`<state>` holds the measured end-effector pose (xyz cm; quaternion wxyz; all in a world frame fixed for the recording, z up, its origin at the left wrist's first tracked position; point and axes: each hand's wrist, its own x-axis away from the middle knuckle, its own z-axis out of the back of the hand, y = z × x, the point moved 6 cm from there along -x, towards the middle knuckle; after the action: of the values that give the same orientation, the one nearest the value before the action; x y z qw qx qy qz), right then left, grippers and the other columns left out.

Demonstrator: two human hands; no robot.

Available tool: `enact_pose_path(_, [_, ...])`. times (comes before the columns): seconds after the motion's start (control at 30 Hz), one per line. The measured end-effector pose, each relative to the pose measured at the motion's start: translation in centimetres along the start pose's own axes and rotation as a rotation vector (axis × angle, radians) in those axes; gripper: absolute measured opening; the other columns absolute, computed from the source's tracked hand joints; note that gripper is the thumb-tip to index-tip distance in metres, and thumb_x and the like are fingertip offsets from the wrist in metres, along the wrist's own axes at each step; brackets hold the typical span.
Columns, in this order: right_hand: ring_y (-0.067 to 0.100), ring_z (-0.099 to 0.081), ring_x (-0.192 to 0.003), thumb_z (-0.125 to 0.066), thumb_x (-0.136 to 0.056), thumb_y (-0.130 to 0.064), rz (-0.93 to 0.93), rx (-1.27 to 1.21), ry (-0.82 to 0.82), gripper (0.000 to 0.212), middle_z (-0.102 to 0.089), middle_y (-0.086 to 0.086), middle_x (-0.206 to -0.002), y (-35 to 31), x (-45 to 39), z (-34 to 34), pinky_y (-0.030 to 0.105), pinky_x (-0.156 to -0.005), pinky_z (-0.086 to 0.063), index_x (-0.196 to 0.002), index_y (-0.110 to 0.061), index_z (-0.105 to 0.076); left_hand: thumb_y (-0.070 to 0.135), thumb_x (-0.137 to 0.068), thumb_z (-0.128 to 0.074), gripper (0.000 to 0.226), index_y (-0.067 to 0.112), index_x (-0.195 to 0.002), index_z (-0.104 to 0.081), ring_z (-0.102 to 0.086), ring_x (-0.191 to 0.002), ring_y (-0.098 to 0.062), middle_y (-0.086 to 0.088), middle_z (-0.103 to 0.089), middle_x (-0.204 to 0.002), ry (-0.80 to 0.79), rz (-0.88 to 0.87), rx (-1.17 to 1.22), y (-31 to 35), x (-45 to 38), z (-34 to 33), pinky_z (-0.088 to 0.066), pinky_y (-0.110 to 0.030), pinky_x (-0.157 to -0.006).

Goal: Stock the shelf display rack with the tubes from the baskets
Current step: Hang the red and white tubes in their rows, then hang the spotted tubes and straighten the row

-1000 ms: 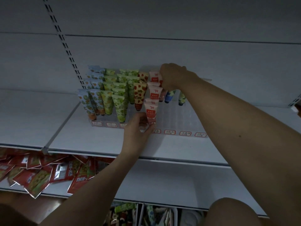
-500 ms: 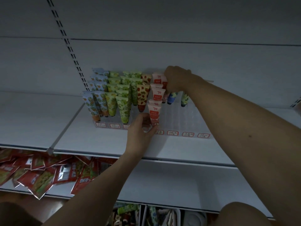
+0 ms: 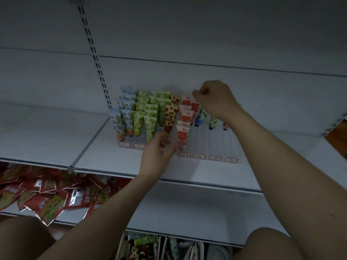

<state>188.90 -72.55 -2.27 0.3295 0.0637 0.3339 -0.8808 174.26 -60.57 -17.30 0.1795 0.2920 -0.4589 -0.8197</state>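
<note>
A clear display rack [image 3: 216,147] with red price tags stands on the white shelf [image 3: 281,156]. Its left columns are full of blue, green and strawberry-print tubes [image 3: 150,121], cap down. Red-and-white tubes [image 3: 183,134] fill the middle column. Further right, three lone tubes stand in the back row. My left hand [image 3: 159,151] holds the rack's front edge, just left of the front red-and-white tube. My right hand [image 3: 216,100] reaches over the back rows with curled fingers, pinching the top of a red-and-white tube [image 3: 195,109].
Baskets [image 3: 142,246] with more tubes sit on the floor below the shelves. Red snack packets [image 3: 47,196] lie heaped on the lower shelf at left. A shelf divider [image 3: 88,143] runs left of the rack. The rack's right columns have open slots.
My right hand has risen and shifted right, off the back-row tubes it was covering. My left hand stays at the rack's front. The camera has tilted slightly.
</note>
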Motion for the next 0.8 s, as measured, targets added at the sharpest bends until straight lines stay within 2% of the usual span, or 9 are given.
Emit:
enact_pose_path(0.1, [0.010,-0.048,-0.054,-0.054,-0.095,-0.031,-0.029,-0.071,-0.060,0.038,-0.061,0.008,-0.067,-1.4,3.4,-1.1,0.022,-0.045,-0.035,-0.073,0.000,-0.060,0.035,-0.089,-0.066,0.021,0.021,-0.104,-0.061,-0.060,-0.080,-0.012,0.008,-0.063,-0.086,-0.015,-0.005,-0.145,0.8,1.2,2.3,-0.045,-0.028,-0.065])
enact_pose_path(0.2, [0.011,-0.042,-0.050,-0.055,-0.096,-0.030,-0.047,-0.191,-0.053,0.043,-0.050,0.010,-0.060,-3.1,7.3,-2.5,0.023,-0.045,-0.025,-0.067,0.002,-0.053,0.036,-0.092,-0.061,0.012,0.024,-0.094,-0.061,-0.059,-0.073,-0.012,0.014,-0.060,-0.077,-0.061,0.046,-0.219,0.7,3.1,4.8,-0.045,-0.029,-0.064])
enact_pose_path(0.3, [0.009,-0.043,-0.048,-0.054,-0.098,-0.028,-0.086,-0.283,-0.129,0.042,-0.054,0.017,-0.061,-4.4,11.7,-5.5,0.025,-0.052,-0.033,-0.073,0.006,-0.058,0.031,-0.091,-0.061,0.009,0.023,-0.090,-0.062,-0.061,-0.075,-0.014,0.008,-0.063,-0.079,-0.150,0.117,-0.217,-1.2,6.1,6.6,-0.049,-0.030,-0.064])
enact_pose_path(0.4, [0.003,-0.048,-0.045,-0.056,-0.097,-0.026,-0.174,-0.323,-0.266,0.033,-0.060,0.004,-0.059,-4.2,15.7,-10.1,0.024,-0.054,-0.040,-0.076,-0.002,-0.066,0.027,-0.090,-0.062,0.007,0.021,-0.090,-0.064,-0.064,-0.074,-0.020,-0.001,-0.066,-0.080,-0.205,0.220,-0.234,-4.4,9.0,7.7,-0.053,-0.029,-0.060])
enact_pose_path(0.5, [0.011,-0.055,-0.055,-0.058,-0.096,-0.025,-0.255,-0.338,-0.347,0.031,-0.062,0.002,-0.060,-3.4,19.0,-14.6,0.029,-0.061,-0.046,-0.077,-0.002,-0.069,0.025,-0.087,-0.062,0.003,0.022,-0.086,-0.064,-0.064,-0.072,-0.024,-0.003,-0.068,-0.079,-0.253,0.313,-0.240,-7.9,11.3,7.8,-0.056,-0.039,-0.067])
enact_pose_path(0.6, [0.017,-0.052,-0.056,-0.052,-0.099,-0.021,-0.406,-0.404,-0.450,0.031,-0.060,0.006,-0.065,-1.9,22.6,-19.0,0.026,-0.052,-0.043,-0.090,0.005,-0.068,0.026,-0.089,-0.062,0.008,0.022,-0.082,-0.065,-0.065,-0.078,-0.025,-0.004,-0.070,-0.080,-0.303,0.420,-0.251,-11.5,13.3,7.4,-0.053,-0.035,-0.073])
enact_pose_path(0.7, [0.018,-0.054,-0.058,-0.050,-0.099,-0.024,-0.579,-0.392,-0.572,0.029,-0.063,0.007,-0.075,0.4,26.5,-23.8,0.027,-0.051,-0.041,-0.097,0.001,-0.066,0.020,-0.093,-0.057,0.021,0.013,-0.077,-0.069,-0.065,-0.067,-0.024,-0.001,-0.069,-0.070,-0.368,0.574,-0.252,-15.7,16.2,6.8,-0.053,-0.033,-0.065])
enact_pose_path(0.8, [0.023,-0.062,-0.065,-0.051,-0.097,-0.022,-0.719,-0.385,-0.709,0.029,-0.066,0.011,-0.082,3.2,31.1,-28.9,0.034,-0.059,-0.049,-0.100,0.003,-0.065,0.017,-0.089,-0.062,0.023,0.008,-0.070,-0.071,-0.056,-0.051,-0.018,-0.005,-0.063,-0.058,-0.407,0.707,-0.322,-20.1,19.3,6.6,-0.045,-0.023,-0.057])
